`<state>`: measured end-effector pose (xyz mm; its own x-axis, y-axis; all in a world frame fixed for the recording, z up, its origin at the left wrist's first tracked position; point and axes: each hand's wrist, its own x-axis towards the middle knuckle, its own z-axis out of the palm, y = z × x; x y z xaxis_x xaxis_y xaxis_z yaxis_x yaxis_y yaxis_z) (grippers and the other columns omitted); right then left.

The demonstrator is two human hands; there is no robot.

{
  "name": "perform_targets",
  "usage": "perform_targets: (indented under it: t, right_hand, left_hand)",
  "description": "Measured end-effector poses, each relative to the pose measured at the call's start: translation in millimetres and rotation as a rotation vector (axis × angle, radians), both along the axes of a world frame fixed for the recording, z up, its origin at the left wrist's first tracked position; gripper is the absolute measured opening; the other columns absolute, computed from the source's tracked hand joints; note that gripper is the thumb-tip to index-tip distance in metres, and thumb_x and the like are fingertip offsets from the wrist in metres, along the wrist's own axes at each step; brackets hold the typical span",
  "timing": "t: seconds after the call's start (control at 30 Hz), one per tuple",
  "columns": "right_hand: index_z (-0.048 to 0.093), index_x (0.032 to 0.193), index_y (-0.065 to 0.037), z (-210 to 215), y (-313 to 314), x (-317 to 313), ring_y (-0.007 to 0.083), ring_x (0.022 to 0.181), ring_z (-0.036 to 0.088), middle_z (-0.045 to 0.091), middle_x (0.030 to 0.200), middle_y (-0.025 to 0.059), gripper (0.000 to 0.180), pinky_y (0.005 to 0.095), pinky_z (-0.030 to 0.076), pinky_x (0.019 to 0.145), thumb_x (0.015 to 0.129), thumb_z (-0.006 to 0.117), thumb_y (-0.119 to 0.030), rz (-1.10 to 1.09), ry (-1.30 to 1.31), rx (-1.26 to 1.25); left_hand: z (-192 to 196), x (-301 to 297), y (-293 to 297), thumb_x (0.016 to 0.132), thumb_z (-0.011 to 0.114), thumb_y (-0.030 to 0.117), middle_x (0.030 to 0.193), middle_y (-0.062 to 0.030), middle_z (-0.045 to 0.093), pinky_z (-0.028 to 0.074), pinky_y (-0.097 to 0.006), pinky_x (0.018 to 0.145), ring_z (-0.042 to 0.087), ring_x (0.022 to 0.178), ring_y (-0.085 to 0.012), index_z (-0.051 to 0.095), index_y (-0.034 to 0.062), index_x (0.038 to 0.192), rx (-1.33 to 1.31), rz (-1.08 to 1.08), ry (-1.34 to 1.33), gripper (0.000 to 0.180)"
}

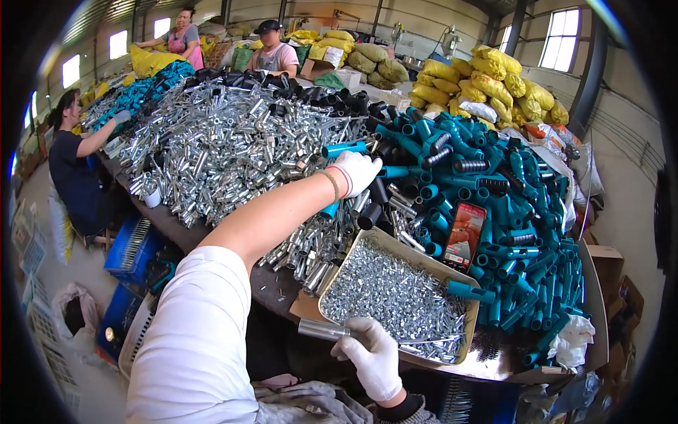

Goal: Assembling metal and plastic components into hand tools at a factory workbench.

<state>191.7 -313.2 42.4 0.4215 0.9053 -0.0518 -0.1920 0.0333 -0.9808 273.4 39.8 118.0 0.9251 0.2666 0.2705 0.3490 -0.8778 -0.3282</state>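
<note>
My left hand [357, 174], in a white glove, reaches across to where the loose metal parts meet the teal ones. Its fingers curl downward beside a teal tube [344, 149], and whatever they grip is hidden. Close to me, my right hand [373, 359], also gloved, pinches a short silver metal tube [323, 330] by one end, the tube pointing left. Just beyond it is a shallow cream tray [324, 305] filled with small metal pieces [395, 290]. A heap of silver metal tubes and fittings [233, 141] covers the table's left and middle.
Teal tubular parts [522, 212], some with black grips, are piled at the right. A phone [465, 234] with a lit screen leans among them. Blue crates [134, 247] stand lower left. A co-worker [78, 159] works at left, two others behind the heap. Yellow sacks [487, 85] are stacked behind.
</note>
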Motion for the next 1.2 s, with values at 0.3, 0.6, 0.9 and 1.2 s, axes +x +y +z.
perform_targets:
  t: [0.3, 0.6, 0.9, 1.2]
  right_hand:
    - [0.048, 0.121, 0.002, -44, -14, -7, 0.0259, 0.088, 0.072, 0.066, 0.111, 0.0232, 0.03, 0.0369, 0.062, 0.076, 0.1, 0.057, -0.017, 0.056, 0.608, 0.175]
    - [0.048, 0.123, 0.002, -54, -21, -10, 0.0244, 0.09, 0.07, 0.066, 0.108, 0.0176, 0.028, 0.0377, 0.059, 0.081, 0.098, 0.058, -0.007, -0.193, 0.512, 0.249]
    - [0.047, 0.13, 0.004, -80, -2, -29, 0.0228, 0.088, 0.068, 0.064, 0.11, 0.0181, 0.041, 0.037, 0.06, 0.081, 0.101, 0.059, -0.022, 0.187, 0.77, 0.145]
    - [0.061, 0.114, 0.0, -23, 46, -17, 0.0166, 0.07, 0.068, 0.071, 0.092, 0.0118, 0.033, 0.0308, 0.055, 0.065, 0.104, 0.053, -0.031, 0.572, 0.179, -0.238]
  left_hand:
    - [25, -36, 17, 0.09, 0.055, 0.017, 0.101, -0.0103, 0.067, 0.056, -0.041, 0.077, 0.068, 0.091, -0.0305, 0.061, 0.013, 0.122, 0.031, -0.139, -0.506, 0.032]
    - [-45, -218, -176, 0.097, 0.067, 0.021, 0.098, -0.0118, 0.072, 0.053, -0.023, 0.058, 0.07, 0.08, -0.0152, 0.061, -0.0018, 0.112, -1.654, -0.275, -0.822, 0.028]
    - [-124, -254, -214, 0.1, 0.061, 0.021, 0.116, -0.0165, 0.067, 0.046, -0.038, 0.102, 0.062, 0.11, -0.0236, 0.063, -0.0034, 0.112, -1.94, -0.538, -1.27, 0.028]
    - [-101, -285, -209, 0.09, 0.072, 0.006, 0.104, -0.0071, 0.071, 0.054, -0.027, 0.082, 0.066, 0.087, -0.0113, 0.053, -0.0037, 0.132, -1.484, -0.118, -0.982, 0.047]
